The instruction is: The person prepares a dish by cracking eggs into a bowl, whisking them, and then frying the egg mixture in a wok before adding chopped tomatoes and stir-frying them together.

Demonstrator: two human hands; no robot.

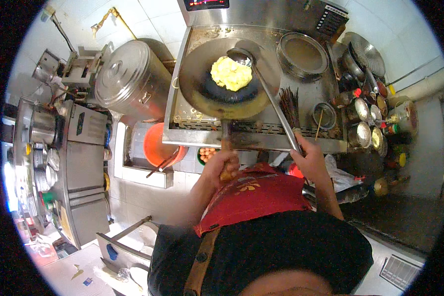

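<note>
A large dark wok point(196, 88) sits on the steel stove, its handle pointing towards me. My left hand point(224, 166) is closed around the wooden end of that handle. Yellow cooked egg point(231, 74) lies in a rounded mass in the wok. My right hand point(309, 157) grips the long metal handle of a ladle point(240, 55), whose bowl touches the upper right edge of the egg. A bamboo wok brush point(289, 105) lies on the stove beside the ladle's handle.
A round steel pot point(303, 55) and a small bowl point(323, 115) stand right on the stove. Seasoning containers point(362, 135) crowd the far right. At left are a tall lidded stockpot point(124, 76) and an orange bucket point(157, 144). Brown eggs point(207, 154) sit in a green container below the stove's edge.
</note>
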